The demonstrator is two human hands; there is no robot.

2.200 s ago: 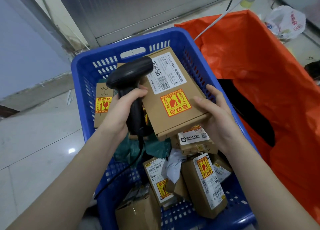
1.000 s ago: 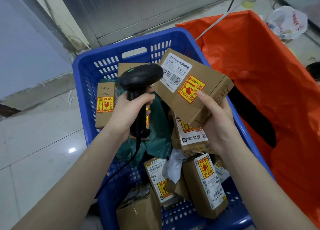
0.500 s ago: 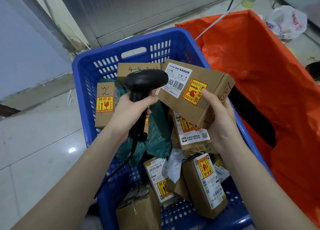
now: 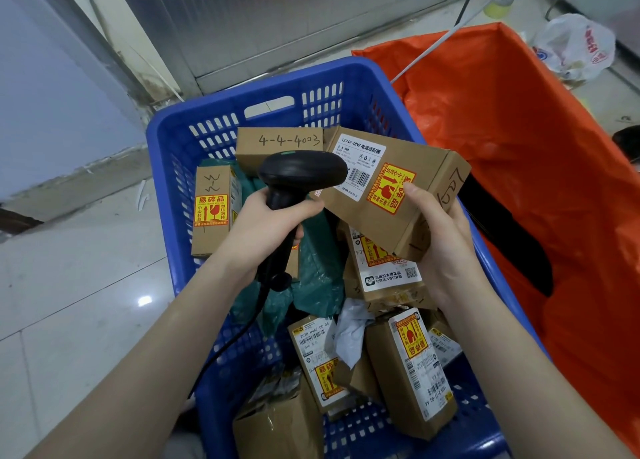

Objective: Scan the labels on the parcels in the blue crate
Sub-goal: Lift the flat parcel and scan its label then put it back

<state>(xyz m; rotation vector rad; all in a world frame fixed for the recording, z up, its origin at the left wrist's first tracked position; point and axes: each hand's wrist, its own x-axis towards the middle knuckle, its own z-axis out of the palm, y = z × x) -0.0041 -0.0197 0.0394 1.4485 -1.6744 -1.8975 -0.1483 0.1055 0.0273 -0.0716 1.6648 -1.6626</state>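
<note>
The blue crate [image 4: 162,168] sits on the pale tiled floor [image 4: 69,285] right in front of us, with a slotted wall and a handle cut-out at its far end. Just beside it, on our right, we see an orange bag [image 4: 519,147] held open, its edge touching the crate's rim. Behind that lies a crumpled white plastic bag [image 4: 575,48] on the floor.

Inside the crate we count a loose heap of brown cardboard parcels. One at the far end carries the handwritten number "4-4-4003" [image 4: 277,143]; another parcel [image 4: 211,213] stands upright against the left wall with a yellow and red fragile sticker. A dark green poly mailer [image 4: 311,268] lies crumpled in the middle, and nearer to us two labelled boxes [image 4: 412,372] lean side by side.

Our right hand [image 4: 443,247] grasps a raised parcel [image 4: 394,195] from below and its near end, thumb on the fragile sticker, tilted above the heap. Its white barcode label [image 4: 360,168] faces up.

Our left hand [image 4: 266,230] is clenched around the grip of a black scanner [image 4: 301,174], whose head sits just beside the label, overlapping its left edge. The scanner's cable [image 4: 225,348] trails down towards us.
</note>
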